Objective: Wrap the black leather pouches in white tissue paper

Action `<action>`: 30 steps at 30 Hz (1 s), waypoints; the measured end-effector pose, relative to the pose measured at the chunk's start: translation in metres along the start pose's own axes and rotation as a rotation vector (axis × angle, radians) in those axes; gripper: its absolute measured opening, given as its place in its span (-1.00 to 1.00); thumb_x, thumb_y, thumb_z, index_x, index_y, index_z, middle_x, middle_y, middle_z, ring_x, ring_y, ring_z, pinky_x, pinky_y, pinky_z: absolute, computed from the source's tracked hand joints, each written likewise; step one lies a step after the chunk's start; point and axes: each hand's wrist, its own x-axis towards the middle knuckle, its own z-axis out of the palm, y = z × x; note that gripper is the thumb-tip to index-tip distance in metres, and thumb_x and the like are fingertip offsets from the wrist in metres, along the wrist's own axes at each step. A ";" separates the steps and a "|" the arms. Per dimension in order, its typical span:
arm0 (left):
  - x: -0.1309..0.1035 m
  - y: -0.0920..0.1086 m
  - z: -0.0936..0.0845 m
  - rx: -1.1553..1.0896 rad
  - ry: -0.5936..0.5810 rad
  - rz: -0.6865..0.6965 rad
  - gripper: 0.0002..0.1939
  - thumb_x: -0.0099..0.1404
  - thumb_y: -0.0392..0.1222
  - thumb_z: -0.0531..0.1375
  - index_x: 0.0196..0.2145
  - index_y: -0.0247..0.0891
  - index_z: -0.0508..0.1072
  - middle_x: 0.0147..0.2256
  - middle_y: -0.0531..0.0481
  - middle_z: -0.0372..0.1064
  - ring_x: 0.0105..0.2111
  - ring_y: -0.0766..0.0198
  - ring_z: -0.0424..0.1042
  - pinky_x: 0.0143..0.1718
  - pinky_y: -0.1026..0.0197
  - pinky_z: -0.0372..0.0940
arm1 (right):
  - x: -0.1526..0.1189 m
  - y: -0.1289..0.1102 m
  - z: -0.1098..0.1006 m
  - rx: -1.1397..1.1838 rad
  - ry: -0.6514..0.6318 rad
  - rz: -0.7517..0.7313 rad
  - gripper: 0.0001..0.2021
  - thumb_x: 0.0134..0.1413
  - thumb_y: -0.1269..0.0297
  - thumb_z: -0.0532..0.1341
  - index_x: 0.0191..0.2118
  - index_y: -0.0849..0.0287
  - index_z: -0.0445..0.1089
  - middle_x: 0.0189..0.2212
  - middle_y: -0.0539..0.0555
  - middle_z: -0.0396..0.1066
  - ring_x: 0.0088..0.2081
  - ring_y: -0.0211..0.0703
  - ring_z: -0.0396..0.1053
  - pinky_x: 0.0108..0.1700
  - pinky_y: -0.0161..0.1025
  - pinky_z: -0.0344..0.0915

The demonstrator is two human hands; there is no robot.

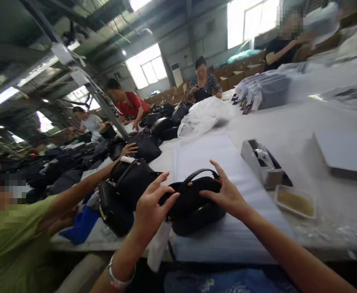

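A black handbag (197, 221) with a top handle and a gold-coloured stud lies in front of me on white foam sheets (227, 244). Its top edge is pinched by my left hand (151, 203) at the left end, thumb and index finger closed on the rim. At the other end my right hand (225, 191) grips the same bag, thumb on the near side of the opening and the other fingers partly hidden behind. The handle (201, 173) arches up between both hands.
More black bags (136, 183) crowd the table on the left, where a co-worker's arm (96, 175) reaches over. To the right are a tape dispenser (265, 165), a small tray of yellowish material (296, 202) and a white board (346, 150). Clear plastic (203, 118) lies behind.
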 end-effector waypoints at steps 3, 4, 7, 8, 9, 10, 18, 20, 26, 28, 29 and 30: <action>0.021 0.012 -0.001 -0.066 0.006 -0.038 -0.83 0.38 -0.12 0.15 -0.13 -0.15 0.49 0.08 -0.05 0.44 0.07 0.16 0.42 0.14 0.10 0.26 | -0.004 -0.001 -0.001 0.026 -0.004 -0.026 0.03 -0.14 0.12 0.44 0.39 -0.11 -0.13 -0.21 -0.03 0.44 -0.17 -0.04 0.42 -0.01 -0.10 0.33; 0.031 0.014 0.000 -0.103 -0.056 -0.053 -0.79 0.40 -0.12 0.13 -0.08 -0.15 0.49 0.05 -0.05 0.47 0.05 0.17 0.44 0.13 0.11 0.27 | -0.004 -0.001 -0.001 0.033 -0.007 -0.031 0.03 -0.14 0.12 0.44 0.39 -0.11 -0.13 -0.21 -0.03 0.45 -0.18 -0.04 0.43 -0.02 -0.10 0.34; 0.064 0.012 0.006 -0.265 -0.457 -0.112 -0.68 0.41 -0.09 0.10 0.03 -0.17 0.49 -0.01 -0.04 0.52 0.01 0.17 0.47 0.09 0.15 0.30 | -0.005 -0.001 -0.001 0.053 -0.017 -0.031 0.04 -0.12 0.13 0.43 0.41 -0.08 -0.17 -0.30 -0.06 0.45 -0.25 -0.05 0.44 -0.08 -0.10 0.36; 0.075 0.010 0.008 -0.334 -0.599 -0.134 -0.67 0.40 -0.08 0.11 0.04 -0.19 0.49 -0.02 -0.04 0.53 -0.01 0.17 0.48 0.07 0.16 0.31 | -0.005 -0.001 -0.001 0.059 -0.018 -0.030 0.05 -0.12 0.14 0.43 0.41 -0.07 -0.19 -0.34 -0.07 0.44 -0.29 -0.06 0.44 -0.11 -0.10 0.37; 0.086 0.007 0.009 -0.402 -0.714 -0.151 -0.66 0.38 -0.08 0.14 0.03 -0.22 0.50 -0.04 -0.05 0.54 -0.03 0.17 0.49 0.05 0.17 0.32 | -0.005 0.000 -0.001 0.066 -0.016 -0.032 0.07 -0.12 0.15 0.43 0.42 -0.06 -0.22 -0.38 -0.09 0.43 -0.32 -0.06 0.44 -0.13 -0.10 0.38; 0.095 0.005 0.010 -0.457 -0.800 -0.164 -0.65 0.36 -0.09 0.16 0.03 -0.24 0.51 -0.07 -0.06 0.55 -0.06 0.17 0.50 0.02 0.18 0.33 | -0.005 0.001 -0.001 0.072 -0.011 -0.034 0.08 -0.12 0.16 0.43 0.42 -0.05 -0.24 -0.41 -0.11 0.42 -0.34 -0.07 0.44 -0.15 -0.10 0.38; 0.118 -0.002 -0.002 -0.361 -0.957 0.039 -0.76 0.25 -0.17 0.26 -0.16 -0.29 0.60 -0.20 -0.08 0.55 -0.20 0.21 0.50 -0.12 0.26 0.35 | 0.000 0.014 0.000 0.145 -0.049 -0.019 0.00 -0.15 0.12 0.44 0.38 -0.04 -0.07 -0.30 -0.05 0.50 -0.26 -0.06 0.47 -0.11 -0.09 0.39; 0.118 -0.001 -0.005 -0.273 -0.920 0.119 -0.81 0.26 -0.18 0.26 -0.20 -0.27 0.61 -0.23 -0.07 0.53 -0.23 0.24 0.49 -0.17 0.28 0.34 | 0.002 0.017 -0.001 0.181 -0.080 -0.048 -0.19 -0.12 0.11 0.43 0.28 -0.01 0.16 -0.15 0.01 0.51 -0.12 -0.02 0.46 -0.01 -0.09 0.36; 0.115 0.006 -0.017 -0.017 -0.834 0.460 -0.81 0.38 -0.25 0.17 -0.12 -0.22 0.57 -0.20 -0.05 0.50 -0.25 0.31 0.47 -0.19 0.33 0.31 | 0.005 0.020 -0.001 0.125 -0.086 -0.068 -0.44 -0.11 0.08 0.42 0.07 0.04 0.38 -0.08 0.05 0.51 -0.05 0.04 0.44 0.05 -0.05 0.33; 0.113 0.008 -0.020 0.138 -0.777 0.598 -0.80 0.41 -0.27 0.12 -0.14 -0.21 0.55 -0.21 -0.04 0.50 -0.25 0.31 0.46 -0.19 0.32 0.31 | 0.006 0.020 0.000 0.109 -0.087 -0.066 -0.47 -0.09 0.07 0.41 0.04 0.04 0.40 -0.10 0.03 0.52 -0.07 0.02 0.44 0.04 -0.06 0.33; 0.111 0.009 -0.021 0.219 -0.748 0.666 -0.79 0.42 -0.30 0.10 -0.15 -0.21 0.54 -0.21 -0.04 0.50 -0.24 0.29 0.46 -0.20 0.30 0.31 | 0.006 0.020 0.000 0.106 -0.089 -0.062 -0.49 -0.09 0.08 0.41 0.03 0.04 0.40 -0.11 0.02 0.52 -0.08 0.01 0.45 0.03 -0.07 0.33; 0.109 0.009 -0.022 0.289 -0.718 0.729 -0.78 0.42 -0.32 0.08 -0.16 -0.22 0.53 -0.21 -0.05 0.50 -0.24 0.28 0.45 -0.20 0.29 0.32 | 0.007 0.019 0.000 0.105 -0.091 -0.056 -0.50 -0.09 0.08 0.41 0.02 0.04 0.41 -0.12 0.01 0.53 -0.09 0.00 0.45 0.02 -0.09 0.34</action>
